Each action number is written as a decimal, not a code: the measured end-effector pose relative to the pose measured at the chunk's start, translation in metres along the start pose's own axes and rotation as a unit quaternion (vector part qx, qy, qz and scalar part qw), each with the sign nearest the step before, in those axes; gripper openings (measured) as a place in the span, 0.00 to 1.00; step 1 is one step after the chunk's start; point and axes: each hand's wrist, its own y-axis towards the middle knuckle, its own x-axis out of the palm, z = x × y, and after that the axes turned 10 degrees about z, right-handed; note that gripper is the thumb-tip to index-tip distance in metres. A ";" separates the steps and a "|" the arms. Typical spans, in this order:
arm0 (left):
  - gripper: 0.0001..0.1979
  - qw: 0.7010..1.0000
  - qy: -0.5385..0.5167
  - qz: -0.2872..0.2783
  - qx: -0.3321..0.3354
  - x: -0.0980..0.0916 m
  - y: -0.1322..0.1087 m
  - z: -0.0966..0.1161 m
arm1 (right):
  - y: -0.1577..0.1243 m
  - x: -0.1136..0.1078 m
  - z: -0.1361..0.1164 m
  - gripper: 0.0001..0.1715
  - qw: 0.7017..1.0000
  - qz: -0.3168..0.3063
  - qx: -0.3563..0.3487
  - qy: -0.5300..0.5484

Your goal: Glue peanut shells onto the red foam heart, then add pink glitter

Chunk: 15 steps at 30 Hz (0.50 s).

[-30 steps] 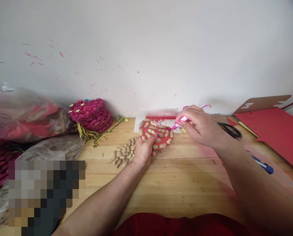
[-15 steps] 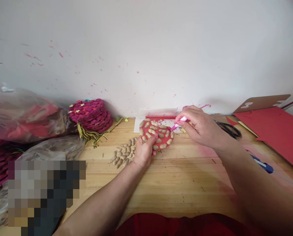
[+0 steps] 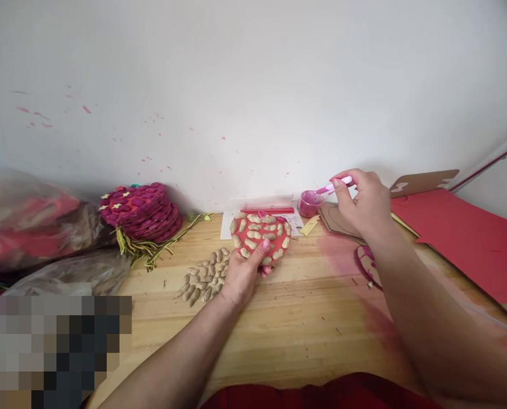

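Observation:
My left hand (image 3: pixel 247 271) grips the lower edge of a round red disc (image 3: pixel 262 229) covered with peanuts, thumb on top. One peanut (image 3: pixel 281 219) near its upper right edge is coloured magenta; the others look natural tan. In my right hand (image 3: pixel 364 199) is a paintbrush (image 3: pixel 337 184) with a white handle, pinched between thumb and fingers. Its magenta-stained end points at the mouth of a small clear cup (image 3: pixel 310 203) of magenta paint; whether it touches the rim I cannot tell. Loose peanuts (image 3: pixel 204 275) lie left of the disc.
A stack of magenta peanut discs (image 3: pixel 140 210) with yellow tassels stands at the back left, beside plastic bags (image 3: pixel 61 267). Red card sheets (image 3: pixel 470 227) lie at the right. Brown cardboard (image 3: pixel 338 221) and a partly hidden disc (image 3: pixel 366 264) are near my right forearm.
My right hand has moved the paintbrush away from the disc, up and right to the paint cup. The left hand still holds the disc. The view has shifted slightly right.

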 end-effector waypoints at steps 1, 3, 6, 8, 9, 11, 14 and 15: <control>0.25 1.000 0.002 -0.003 -0.001 0.000 0.000 -0.001 | -0.001 0.004 0.004 0.10 1.000 -0.008 0.011 -0.011; 0.24 1.000 0.010 -0.003 0.002 0.001 -0.001 -0.002 | -0.004 0.011 0.007 0.11 0.999 -0.028 0.032 -0.032; 0.25 1.000 0.029 -0.004 0.007 0.001 -0.001 -0.005 | -0.006 0.021 0.007 0.15 0.992 -0.076 0.068 -0.073; 0.25 0.999 0.037 -0.007 0.005 0.000 -0.001 -0.007 | -0.006 0.029 0.007 0.16 0.985 -0.108 0.086 -0.099; 0.26 0.999 0.040 -0.009 0.005 -0.001 0.000 -0.008 | -0.005 0.033 0.008 0.16 0.982 -0.121 0.092 -0.108; 0.26 0.999 0.046 -0.017 0.009 -0.002 0.001 -0.010 | -0.005 0.041 0.009 0.16 0.976 -0.144 0.103 -0.127; 0.26 0.998 0.063 -0.023 0.016 -0.004 0.003 -0.013 | -0.003 0.052 0.011 0.18 0.965 -0.180 0.118 -0.152; 0.26 0.997 0.068 -0.022 0.015 -0.005 0.003 -0.013 | -0.002 0.054 0.011 0.19 0.961 -0.190 0.122 -0.157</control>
